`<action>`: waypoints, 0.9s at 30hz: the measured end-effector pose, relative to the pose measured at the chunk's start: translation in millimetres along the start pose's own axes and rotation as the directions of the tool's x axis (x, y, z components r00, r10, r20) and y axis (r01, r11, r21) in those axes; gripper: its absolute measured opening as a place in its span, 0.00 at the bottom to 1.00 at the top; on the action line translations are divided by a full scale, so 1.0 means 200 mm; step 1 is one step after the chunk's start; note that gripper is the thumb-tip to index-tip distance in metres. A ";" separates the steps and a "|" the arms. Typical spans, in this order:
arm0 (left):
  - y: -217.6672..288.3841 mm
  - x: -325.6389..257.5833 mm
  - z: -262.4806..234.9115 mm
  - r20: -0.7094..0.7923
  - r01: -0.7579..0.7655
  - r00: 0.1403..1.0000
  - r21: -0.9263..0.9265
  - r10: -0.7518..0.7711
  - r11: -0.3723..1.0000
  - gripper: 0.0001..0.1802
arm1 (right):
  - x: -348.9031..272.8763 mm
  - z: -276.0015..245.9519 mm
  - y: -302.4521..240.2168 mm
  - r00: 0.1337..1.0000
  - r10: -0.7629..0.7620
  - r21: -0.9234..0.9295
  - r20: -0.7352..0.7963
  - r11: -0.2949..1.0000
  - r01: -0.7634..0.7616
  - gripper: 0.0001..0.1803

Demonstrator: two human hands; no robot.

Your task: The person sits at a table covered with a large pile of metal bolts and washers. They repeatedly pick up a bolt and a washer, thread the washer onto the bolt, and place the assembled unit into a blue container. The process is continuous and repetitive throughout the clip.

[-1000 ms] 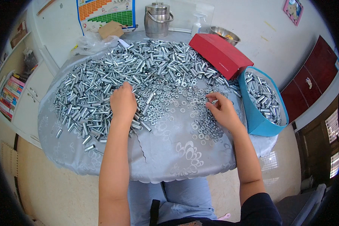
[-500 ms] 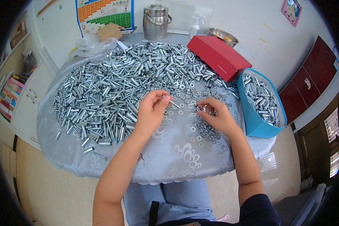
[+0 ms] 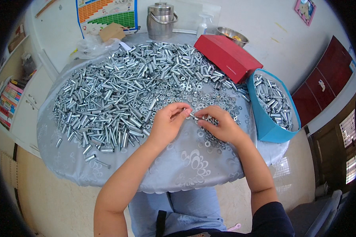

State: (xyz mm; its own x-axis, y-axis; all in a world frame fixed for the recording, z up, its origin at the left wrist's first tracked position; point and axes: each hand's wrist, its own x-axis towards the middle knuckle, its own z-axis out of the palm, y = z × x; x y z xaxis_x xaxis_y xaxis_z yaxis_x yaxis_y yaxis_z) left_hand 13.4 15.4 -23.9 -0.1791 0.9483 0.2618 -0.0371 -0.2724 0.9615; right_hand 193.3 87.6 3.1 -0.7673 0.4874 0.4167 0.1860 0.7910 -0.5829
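My left hand (image 3: 167, 123) is closed in a pinch around a slim metal bolt (image 3: 192, 115), which points right toward my other hand. My right hand (image 3: 220, 125) meets the bolt's free end, thumb and forefinger pinched together; whatever small part lies between those fingertips is too small to make out. Under and around both hands lie loose washers and nuts (image 3: 225, 102). A broad heap of shiny metal sleeves and bolts (image 3: 103, 94) spreads to the left of and behind my left hand.
To the right a blue fabric bin (image 3: 271, 135) holds more metal sleeves. Behind it lies a red box (image 3: 229, 57), with a steel bowl (image 3: 246, 40) beyond. A steel pot (image 3: 161, 27), a spray bottle (image 3: 201, 28) and a plastic bag (image 3: 95, 48) stand along the back.
My hands have come together: the left moved right and slightly nearer with the bolt, and the right moved left to its end. The view has shifted slightly.
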 end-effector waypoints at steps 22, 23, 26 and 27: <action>0.10 -0.03 0.01 0.156 0.356 0.928 -0.100 -0.339 0.929 0.17 | -0.02 0.04 -0.03 0.980 0.044 0.181 -0.196 0.983 -0.008 0.18; 0.09 -0.02 0.01 0.160 0.373 0.922 -0.123 -0.352 0.920 0.17 | -0.02 0.04 -0.04 0.980 0.022 0.139 -0.199 0.990 0.006 0.18; 0.08 -0.02 0.00 0.171 0.398 0.912 -0.148 -0.373 0.905 0.16 | -0.01 0.03 -0.05 0.981 -0.035 0.048 -0.192 0.998 0.044 0.20; 0.07 -0.02 0.00 0.156 0.411 0.908 -0.168 -0.388 0.896 0.16 | -0.01 0.03 -0.05 0.977 -0.048 0.025 -0.207 0.998 0.054 0.22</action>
State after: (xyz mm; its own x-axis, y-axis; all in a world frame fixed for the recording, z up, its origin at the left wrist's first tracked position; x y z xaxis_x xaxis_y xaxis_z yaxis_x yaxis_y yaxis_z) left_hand 12.9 8.4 -11.3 0.0047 0.9925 -0.1221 -0.2718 0.1188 0.9550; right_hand 189.1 77.0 3.5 -0.6318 0.5149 0.5794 0.1289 0.8068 -0.5765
